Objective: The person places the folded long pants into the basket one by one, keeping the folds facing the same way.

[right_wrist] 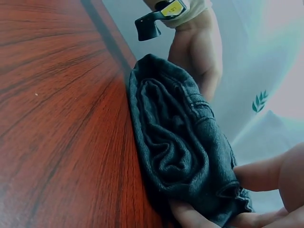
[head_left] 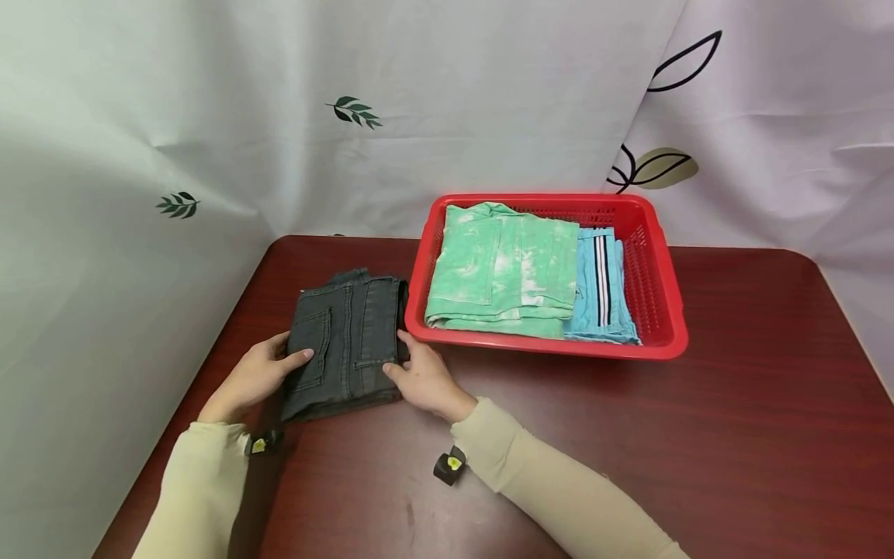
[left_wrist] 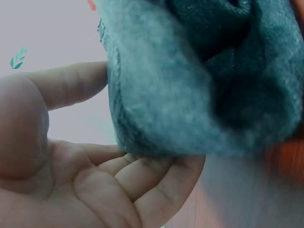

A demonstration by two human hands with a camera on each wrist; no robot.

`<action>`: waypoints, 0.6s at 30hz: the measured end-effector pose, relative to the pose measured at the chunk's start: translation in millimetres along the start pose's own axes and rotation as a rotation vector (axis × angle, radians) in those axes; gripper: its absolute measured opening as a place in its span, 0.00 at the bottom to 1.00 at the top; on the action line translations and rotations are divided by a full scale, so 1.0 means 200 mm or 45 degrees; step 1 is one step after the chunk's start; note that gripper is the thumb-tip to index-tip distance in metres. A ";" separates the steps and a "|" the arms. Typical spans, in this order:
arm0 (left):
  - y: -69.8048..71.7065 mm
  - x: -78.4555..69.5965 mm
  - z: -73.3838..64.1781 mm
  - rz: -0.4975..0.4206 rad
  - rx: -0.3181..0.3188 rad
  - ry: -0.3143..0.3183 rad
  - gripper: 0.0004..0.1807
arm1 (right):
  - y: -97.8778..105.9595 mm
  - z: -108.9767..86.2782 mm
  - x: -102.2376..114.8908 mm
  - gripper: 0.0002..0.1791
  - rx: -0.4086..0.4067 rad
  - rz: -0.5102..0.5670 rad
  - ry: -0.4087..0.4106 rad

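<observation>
A pair of dark grey jeans [head_left: 342, 334], folded into a thick rectangle, lies at the left of the table, close to the basket. My left hand [head_left: 253, 378] grips its left edge, thumb on top; the left wrist view has the fingers tucked under the denim [left_wrist: 156, 104]. On the opposite edge, my right hand [head_left: 427, 382] pinches the fold between thumb and fingers. Rolled inner layers of the jeans [right_wrist: 166, 137] face the right wrist view, with the bottom side near the tabletop.
A red plastic basket [head_left: 545, 343] stands at the back middle of the brown table [head_left: 754, 404]. In it are folded green-and-white tie-dye garments [head_left: 503, 264] and a folded light blue garment [head_left: 588, 287] with a dark-and-white stripe. White curtain [head_left: 447, 93] hangs behind and at left.
</observation>
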State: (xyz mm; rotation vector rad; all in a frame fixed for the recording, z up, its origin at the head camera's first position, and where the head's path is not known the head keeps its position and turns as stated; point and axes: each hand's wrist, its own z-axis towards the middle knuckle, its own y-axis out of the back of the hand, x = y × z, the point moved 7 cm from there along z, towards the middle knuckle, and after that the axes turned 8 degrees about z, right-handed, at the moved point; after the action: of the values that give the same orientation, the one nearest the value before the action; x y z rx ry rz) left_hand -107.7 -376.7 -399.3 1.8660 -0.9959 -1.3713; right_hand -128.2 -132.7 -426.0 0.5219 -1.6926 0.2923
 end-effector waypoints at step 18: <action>0.01 0.00 -0.04 0.010 -0.018 -0.026 0.42 | -0.02 0.00 -0.03 0.28 -0.004 0.206 -0.037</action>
State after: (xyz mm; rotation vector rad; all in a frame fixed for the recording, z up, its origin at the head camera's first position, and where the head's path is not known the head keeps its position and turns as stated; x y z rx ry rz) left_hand -100.1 -377.3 -395.3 1.8391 -1.0008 -1.3920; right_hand -124.6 -134.6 -432.4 0.3892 -1.7665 0.4002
